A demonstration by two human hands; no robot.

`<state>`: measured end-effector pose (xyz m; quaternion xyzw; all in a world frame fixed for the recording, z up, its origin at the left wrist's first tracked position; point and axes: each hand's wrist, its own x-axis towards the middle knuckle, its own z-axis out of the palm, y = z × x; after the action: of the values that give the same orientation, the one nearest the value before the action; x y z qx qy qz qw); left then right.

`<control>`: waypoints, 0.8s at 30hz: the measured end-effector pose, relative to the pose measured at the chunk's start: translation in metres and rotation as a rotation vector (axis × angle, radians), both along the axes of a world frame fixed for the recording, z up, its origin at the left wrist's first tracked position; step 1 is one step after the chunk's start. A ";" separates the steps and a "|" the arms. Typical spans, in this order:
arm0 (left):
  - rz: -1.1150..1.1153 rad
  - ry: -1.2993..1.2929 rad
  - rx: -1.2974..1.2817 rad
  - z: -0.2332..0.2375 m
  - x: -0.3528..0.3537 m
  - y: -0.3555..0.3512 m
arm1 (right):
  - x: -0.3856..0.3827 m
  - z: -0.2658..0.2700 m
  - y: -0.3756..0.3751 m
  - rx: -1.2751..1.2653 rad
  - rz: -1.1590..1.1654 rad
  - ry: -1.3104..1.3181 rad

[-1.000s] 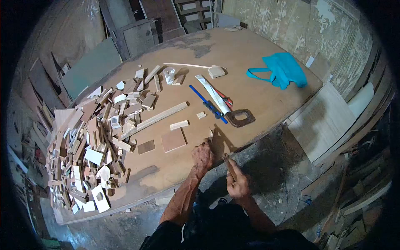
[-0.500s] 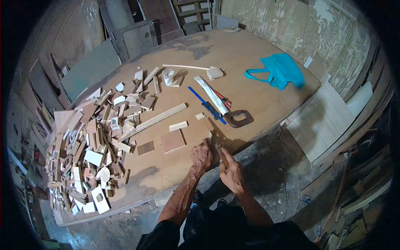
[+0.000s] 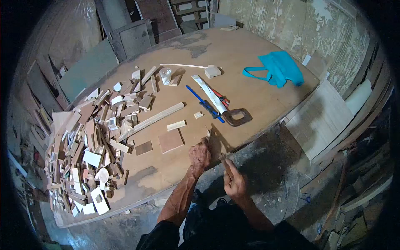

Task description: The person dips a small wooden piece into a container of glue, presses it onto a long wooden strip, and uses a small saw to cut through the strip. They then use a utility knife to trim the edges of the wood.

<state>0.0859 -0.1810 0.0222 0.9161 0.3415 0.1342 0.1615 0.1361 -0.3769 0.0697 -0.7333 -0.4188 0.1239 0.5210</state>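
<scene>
My left hand (image 3: 200,155) is closed at the table's near edge. A thin, pale wooden piece (image 3: 208,135) sticks up from its fingers, pointing away from me. Just to the right, my right hand (image 3: 234,180) is closed around a slim brownish stick-like piece (image 3: 226,162), whose exact kind I cannot make out. Its tip is near the table edge, apart from the left hand. Left of my hands lie a square wooden board (image 3: 171,141), a smaller dark square (image 3: 144,148) and a short pale wood strip (image 3: 176,125). A small wood chip (image 3: 198,115) lies beyond them.
A handsaw (image 3: 210,92) with a brown handle lies on the table (image 3: 246,96) beside a blue bar tool (image 3: 205,104). A heap of wood offcuts (image 3: 100,154) covers the left side, with a long wooden strip (image 3: 152,121) alongside. A turquoise bag (image 3: 280,70) sits far right.
My right hand has moved slightly down and right with the stick-like piece, widening the space between my hands. The left hand has shifted only a little.
</scene>
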 end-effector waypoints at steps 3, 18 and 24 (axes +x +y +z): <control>0.005 -0.005 0.006 -0.008 -0.001 -0.004 | 0.003 0.014 0.005 -0.056 -0.002 -0.037; 0.043 0.018 0.037 -0.011 0.004 0.003 | 0.014 0.023 0.034 -0.368 0.002 0.052; 0.022 -0.027 0.040 -0.013 -0.003 -0.005 | 0.001 0.011 -0.002 -0.090 0.004 -0.052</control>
<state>0.0826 -0.1858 0.0087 0.9135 0.3465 0.1549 0.1463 0.1374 -0.3786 0.0802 -0.7583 -0.4277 0.1244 0.4760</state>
